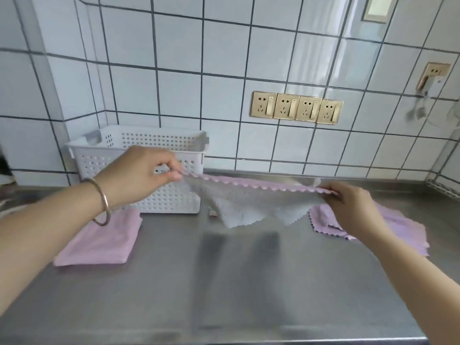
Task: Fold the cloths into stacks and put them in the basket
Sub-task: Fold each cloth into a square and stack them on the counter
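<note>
From the head view, I see the left hand (146, 170) pinching one top corner of a grey cloth (251, 204) with a pink zigzag edge, and the right hand (353, 207) pinching the opposite corner. The cloth is stretched between them in the air, above the steel counter (224, 282); its lower part hangs down and looks already doubled, though I cannot tell this for sure.

I judge that I am in the middle of folding this cloth. The next move should bring the two held corners together, or lay the cloth flat on the counter and fold it again, keeping the edges aligned.

A folded pink stack (99, 240) lies on the counter just in front of the white perforated basket (139, 155), partly under the left forearm. Unfolded pink cloths (403, 230) lie on the right, behind the right hand. The basket stands at the back left, against the wall; I cannot see what is inside it.

The wall has white tiles with dark joints. Four gold sockets (296, 108) sit in a row, and one more socket (434, 75) with a plug is further right. A bracelet (103, 202) is on the left wrist.
</note>
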Tool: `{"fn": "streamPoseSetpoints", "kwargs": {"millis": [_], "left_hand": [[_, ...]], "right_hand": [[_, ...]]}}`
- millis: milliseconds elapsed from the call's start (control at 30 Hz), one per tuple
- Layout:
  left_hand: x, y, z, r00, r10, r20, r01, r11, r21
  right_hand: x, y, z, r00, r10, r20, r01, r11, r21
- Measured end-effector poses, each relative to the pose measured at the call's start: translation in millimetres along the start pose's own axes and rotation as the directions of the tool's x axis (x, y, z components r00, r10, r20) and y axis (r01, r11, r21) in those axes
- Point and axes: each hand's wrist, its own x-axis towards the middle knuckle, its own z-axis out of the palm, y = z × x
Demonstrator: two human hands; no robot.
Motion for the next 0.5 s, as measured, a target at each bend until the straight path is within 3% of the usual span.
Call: {"fn": "streamPoseSetpoints", "kwargs": {"millis": [100,200,333,500], "left_hand": [[-65.0,-8.1,32.5,0.954,0.001,0.301,0.016,0.998,-0.055],[-120.8,-12.7,68.6,0.813,-0.03,0.582,0.086,0.994,-0.069],[-151.0,-4.9,89.0,0.737,-0.024,0.675,0.066,0.997,-0.036],[-164.6,3.1,84.7,0.716,-0.09,0.692,0.12,0.993,0.005]], "right_hand": [[-52.7,20.8,31.3,0.954,0.037,0.297,0.001,0.992,-0.127],[-99.5,35.2,47.5,0.89,0.035,0.455,0.007,0.996,-0.091],[-131.5,53.8,51.6,0.836,0.028,0.548,0.019,0.997,-0.081],[-146.1,55.9,36.1,0.758,0.057,0.649,0.071,0.983,-0.17]]}}
